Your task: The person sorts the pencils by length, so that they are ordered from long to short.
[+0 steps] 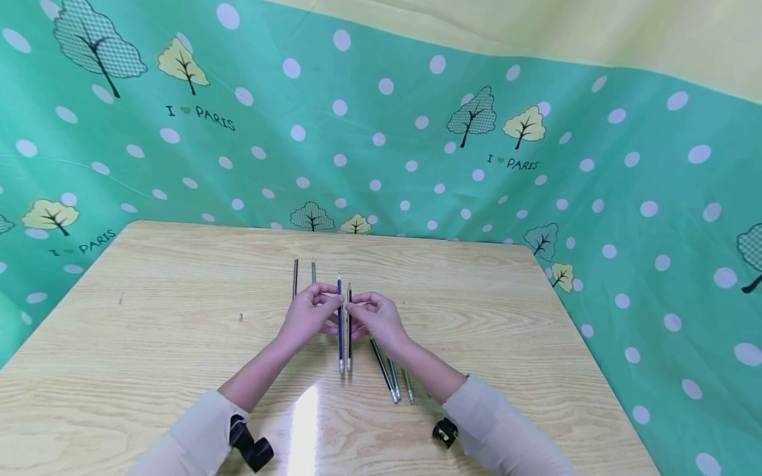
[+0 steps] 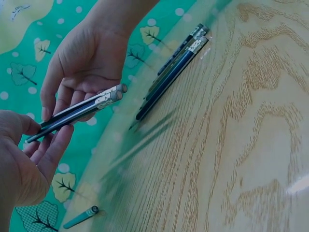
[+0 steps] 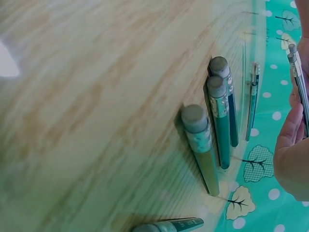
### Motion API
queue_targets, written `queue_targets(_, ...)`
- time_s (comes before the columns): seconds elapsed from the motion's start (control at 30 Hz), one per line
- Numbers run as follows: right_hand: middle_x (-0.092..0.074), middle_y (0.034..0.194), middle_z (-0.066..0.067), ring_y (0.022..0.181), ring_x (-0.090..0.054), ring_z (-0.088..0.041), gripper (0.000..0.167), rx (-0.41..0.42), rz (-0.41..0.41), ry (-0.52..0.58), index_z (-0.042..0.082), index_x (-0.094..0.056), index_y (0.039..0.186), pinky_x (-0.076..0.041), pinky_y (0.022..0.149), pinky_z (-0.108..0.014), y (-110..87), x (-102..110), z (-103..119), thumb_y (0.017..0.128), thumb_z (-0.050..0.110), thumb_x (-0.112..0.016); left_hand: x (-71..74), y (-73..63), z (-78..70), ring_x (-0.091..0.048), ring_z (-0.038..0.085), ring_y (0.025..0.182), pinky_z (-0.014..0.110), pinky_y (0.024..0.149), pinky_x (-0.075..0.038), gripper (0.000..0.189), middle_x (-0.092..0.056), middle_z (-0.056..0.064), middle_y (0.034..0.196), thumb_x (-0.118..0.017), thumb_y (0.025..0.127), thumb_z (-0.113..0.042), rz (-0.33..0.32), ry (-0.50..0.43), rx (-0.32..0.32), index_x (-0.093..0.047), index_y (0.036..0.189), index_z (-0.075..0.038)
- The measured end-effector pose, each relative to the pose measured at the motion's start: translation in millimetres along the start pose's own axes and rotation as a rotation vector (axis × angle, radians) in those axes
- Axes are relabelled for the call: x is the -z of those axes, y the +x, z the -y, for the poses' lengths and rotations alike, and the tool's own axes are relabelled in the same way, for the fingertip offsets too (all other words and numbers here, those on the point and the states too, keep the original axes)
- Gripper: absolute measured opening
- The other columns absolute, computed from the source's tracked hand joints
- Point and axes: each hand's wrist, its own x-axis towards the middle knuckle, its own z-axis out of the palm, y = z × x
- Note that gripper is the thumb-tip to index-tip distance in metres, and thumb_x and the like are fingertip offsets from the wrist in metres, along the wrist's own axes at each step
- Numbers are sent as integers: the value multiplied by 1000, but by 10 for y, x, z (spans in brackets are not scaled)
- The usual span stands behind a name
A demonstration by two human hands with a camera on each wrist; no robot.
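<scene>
Above the middle of the table, my left hand (image 1: 312, 314) pinches a dark blue pencil (image 1: 340, 337) between thumb and fingers. Close beside it, my right hand (image 1: 378, 320) pinches a black pencil (image 1: 350, 340). Both pencils stand nearly parallel, their eraser ends toward me. In the left wrist view the silver ferrules of the held black pencil (image 2: 87, 103) and blue pencil (image 2: 77, 115) lie side by side. Under my right wrist, a black pencil (image 1: 383, 369), a green pencil (image 3: 222, 125) and an olive pencil (image 3: 207, 169) rest on the table.
Beyond my left hand lie a dark pencil (image 1: 295, 277) and a green pencil (image 1: 313, 271). Another pencil (image 3: 181, 224) shows at the right wrist view's bottom edge. A small speck (image 1: 241, 317) sits on the wooden table (image 1: 178, 370). A polka-dot cloth (image 1: 381, 158) hangs behind.
</scene>
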Motion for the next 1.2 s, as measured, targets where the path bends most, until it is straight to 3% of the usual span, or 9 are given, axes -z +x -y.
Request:
queue_targets(0.77,-60,70,1,54,-58,-9,35,-30,-28,-22,-3,-53,117,-55,55,-25,-31,55,32,88,14,-63,-8,34,-14,-63,16,69,35,62,-58,38,-60,10,96,-61,90,-21,-18,27,23,-51,122,-2)
queue_targets(1.2,-62,68,1,53,-59,-10,30,-13,-22,2,-4,-54,112,-53,51,-22,-8,27,7,87,11,-62,8,91,-38,-63,16,70,36,63,-59,37,-60,11,97,-61,90,-21,-41,61,21,-52,122,-4)
